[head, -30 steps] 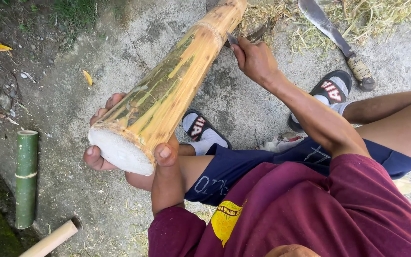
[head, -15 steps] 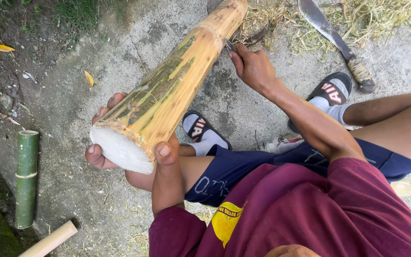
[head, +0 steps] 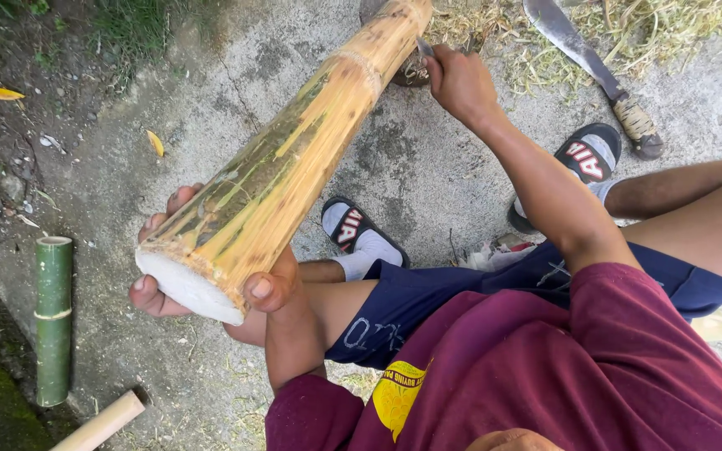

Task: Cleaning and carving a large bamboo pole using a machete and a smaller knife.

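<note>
A thick yellow-green bamboo pole (head: 294,159) slants from my lap up to the far ground. My left hand (head: 211,296) cups its near cut end from below, thumb over the rim. My right hand (head: 459,82) is closed on a small knife (head: 424,48), its blade against the pole's far part near a node. Only a short piece of the blade shows past my fist.
A large machete (head: 591,67) lies on dry shavings at the upper right. A short green bamboo piece (head: 53,317) and a pale stick (head: 102,422) lie at the left. My feet in black slides (head: 361,238) rest on the concrete.
My right hand has slid a little up along the pole, toward its far end, with the knife. The pole and my left hand have stayed in place.
</note>
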